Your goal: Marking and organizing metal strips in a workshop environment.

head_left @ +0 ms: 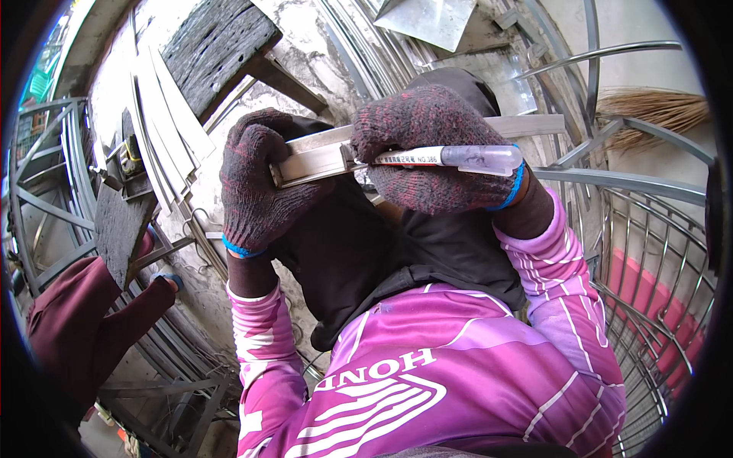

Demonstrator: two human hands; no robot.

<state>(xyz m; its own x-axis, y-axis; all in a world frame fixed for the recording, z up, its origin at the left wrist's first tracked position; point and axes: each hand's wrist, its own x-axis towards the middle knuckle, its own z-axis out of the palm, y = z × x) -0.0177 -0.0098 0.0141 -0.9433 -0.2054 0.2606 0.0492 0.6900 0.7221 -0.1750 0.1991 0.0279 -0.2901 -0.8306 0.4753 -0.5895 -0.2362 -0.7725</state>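
Observation:
Both my hands wear dark knitted gloves with blue cuffs, raised over my lap. My left hand [259, 172] wraps round the end of a silver metal bar [317, 162]. This bar runs to the right behind my other hand, and its far end [534, 125] shows beyond the knuckles. Between the fingers of my right hand [431, 126] lies a white marker pen [416, 157]. Its clear cap [481, 158] sits on the end toward my wrist. The pen's other end reaches close to the bar; my fingers partly cover it, so contact is unclear.
A weathered dark wooden bench [221, 49] stands ahead on the left. Long metal strips [156, 126] lie across the floor. At far left is a metal frame [46, 191]; near it is a person's maroon-clothed leg [76, 320]. A broom [653, 111] and curved steel bars [649, 252] are right.

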